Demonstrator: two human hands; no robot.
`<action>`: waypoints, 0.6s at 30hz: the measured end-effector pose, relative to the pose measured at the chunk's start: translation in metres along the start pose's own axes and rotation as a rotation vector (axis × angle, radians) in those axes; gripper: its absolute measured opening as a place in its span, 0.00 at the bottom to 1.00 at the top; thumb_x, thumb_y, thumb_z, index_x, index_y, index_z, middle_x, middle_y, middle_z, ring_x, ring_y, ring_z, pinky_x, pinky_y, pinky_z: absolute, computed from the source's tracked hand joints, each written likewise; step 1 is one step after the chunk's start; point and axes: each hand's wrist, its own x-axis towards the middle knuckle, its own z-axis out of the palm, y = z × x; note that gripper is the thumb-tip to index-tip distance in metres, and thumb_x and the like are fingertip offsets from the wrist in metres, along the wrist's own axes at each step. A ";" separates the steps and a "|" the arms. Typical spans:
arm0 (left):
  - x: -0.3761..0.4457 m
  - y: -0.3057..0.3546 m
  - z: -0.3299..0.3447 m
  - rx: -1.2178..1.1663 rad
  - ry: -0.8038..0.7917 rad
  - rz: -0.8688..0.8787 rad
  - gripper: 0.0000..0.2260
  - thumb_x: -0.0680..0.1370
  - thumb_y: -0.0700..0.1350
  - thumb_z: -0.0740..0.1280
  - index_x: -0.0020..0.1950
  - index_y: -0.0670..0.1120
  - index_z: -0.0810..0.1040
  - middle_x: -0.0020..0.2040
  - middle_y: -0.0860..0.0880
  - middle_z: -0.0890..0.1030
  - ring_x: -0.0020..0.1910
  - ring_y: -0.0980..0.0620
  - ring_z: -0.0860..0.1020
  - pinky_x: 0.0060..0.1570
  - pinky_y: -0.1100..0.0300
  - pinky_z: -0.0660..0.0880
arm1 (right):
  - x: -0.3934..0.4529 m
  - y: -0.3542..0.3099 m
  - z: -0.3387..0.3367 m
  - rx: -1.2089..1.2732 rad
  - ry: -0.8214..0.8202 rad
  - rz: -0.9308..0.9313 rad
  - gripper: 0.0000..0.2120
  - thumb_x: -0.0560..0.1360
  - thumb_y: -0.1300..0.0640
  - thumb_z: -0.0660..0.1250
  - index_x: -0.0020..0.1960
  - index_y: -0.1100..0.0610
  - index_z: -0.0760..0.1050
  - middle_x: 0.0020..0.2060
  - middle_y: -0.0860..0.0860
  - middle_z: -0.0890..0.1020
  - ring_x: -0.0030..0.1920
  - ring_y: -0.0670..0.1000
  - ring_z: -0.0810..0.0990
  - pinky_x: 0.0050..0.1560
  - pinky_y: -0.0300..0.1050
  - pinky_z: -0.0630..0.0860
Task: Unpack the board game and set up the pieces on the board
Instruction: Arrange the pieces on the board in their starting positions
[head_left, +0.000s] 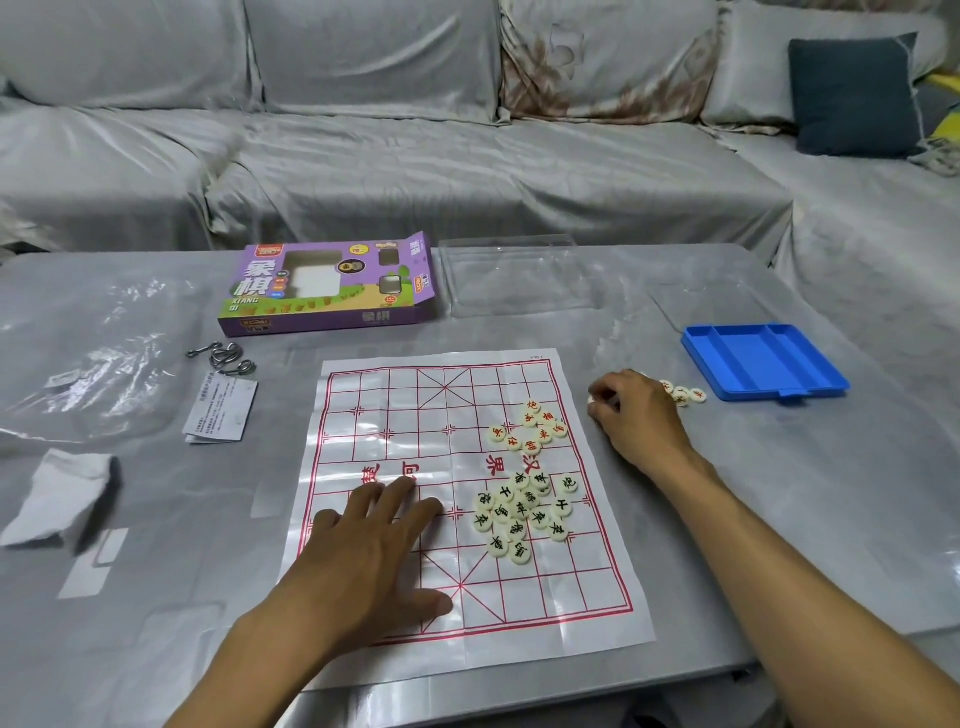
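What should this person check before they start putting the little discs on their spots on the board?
1. Board lying flat: ok, left hand presses on it.
2. Red-lettered pieces grouped on the board: ok, clustered, not yet placed.
3. Black-lettered pieces grouped: ok, heaped nearer the person.
4. All pieces on the board: not ok, a few stray pieces lie beside the right hand.
5. Blue tray emptied: ok.
6. Right hand free: cannot tell, its curled fingers seem to touch a piece.
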 end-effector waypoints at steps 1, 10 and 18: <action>0.000 0.000 -0.001 0.000 -0.006 -0.001 0.42 0.62 0.76 0.49 0.74 0.63 0.51 0.78 0.56 0.47 0.77 0.49 0.48 0.70 0.49 0.59 | 0.000 -0.006 0.001 0.040 0.015 -0.004 0.08 0.77 0.57 0.68 0.54 0.58 0.80 0.49 0.51 0.80 0.46 0.48 0.77 0.45 0.39 0.72; 0.000 -0.002 0.002 0.000 0.000 0.010 0.44 0.59 0.77 0.45 0.74 0.63 0.50 0.79 0.56 0.46 0.77 0.49 0.48 0.70 0.48 0.59 | -0.004 -0.034 0.023 0.158 -0.044 -0.029 0.09 0.76 0.53 0.69 0.46 0.58 0.81 0.44 0.51 0.81 0.43 0.48 0.77 0.41 0.40 0.72; 0.001 0.000 0.000 0.006 -0.001 0.001 0.37 0.70 0.73 0.59 0.74 0.62 0.51 0.79 0.56 0.46 0.77 0.49 0.48 0.70 0.49 0.60 | 0.012 0.021 -0.011 -0.164 0.038 0.176 0.16 0.80 0.56 0.62 0.68 0.53 0.72 0.66 0.53 0.74 0.64 0.57 0.71 0.61 0.53 0.72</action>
